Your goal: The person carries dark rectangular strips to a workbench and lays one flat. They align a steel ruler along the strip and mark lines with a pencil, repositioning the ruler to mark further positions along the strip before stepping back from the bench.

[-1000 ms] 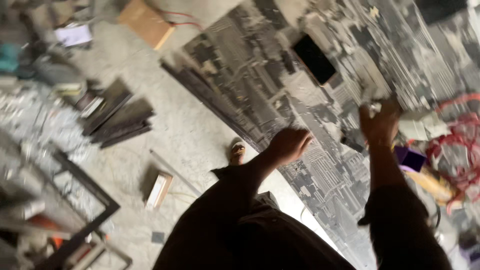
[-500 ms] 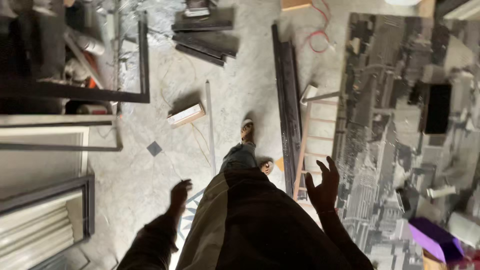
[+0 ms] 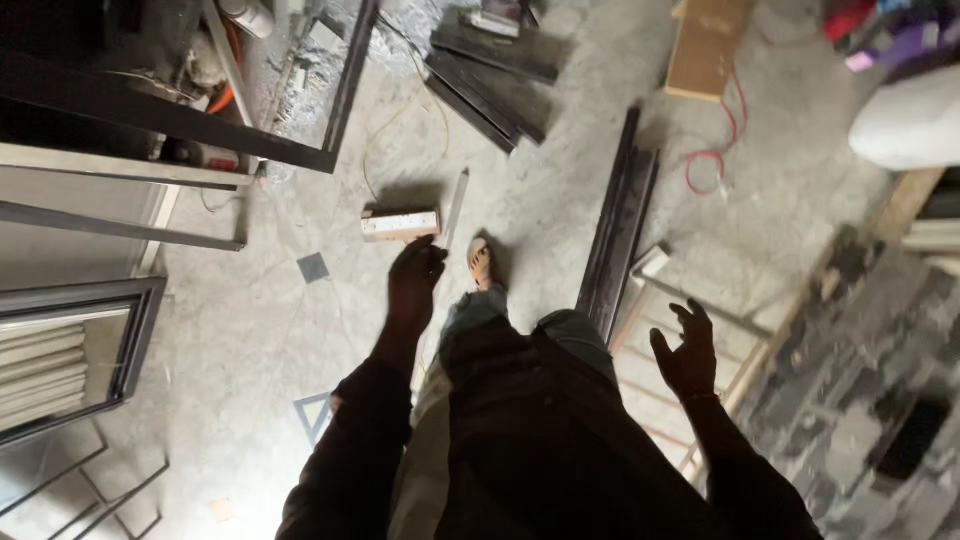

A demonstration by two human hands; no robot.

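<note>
Person is standing on a concrete floor point(image 3: 250, 340), looking down w/ both hands empty. Left hand point(image 3: 415, 280) is hanging out front, fingers curled loosely together, gripping nothing. Just beyond its knuckles a small pale wood block point(image 3: 400, 224) is lying flat on the floor, not touching the hand as far as can be told. Beside the hand, toward the body's middle, a sandalled foot point(image 3: 481, 265) is showing, and a thin light strip point(image 3: 455, 205) is lying next to the block.

Right hand point(image 3: 687, 350) is hovering w/ fingers spread apart, palm open, holding nothing. Under and around it a light wooden frame point(image 3: 655, 300) is lying; inward of the hand, long dark metal bars point(image 3: 620, 225) are running away from the body. Outward of it a grey printed sheet point(image 3: 860, 370) is covering the surface. Well beyond, a red cable point(image 3: 725, 140) is looping near a tan board point(image 3: 705, 45). Far out past the left hand, dark metal frames point(image 3: 150, 110) are resting.
</note>
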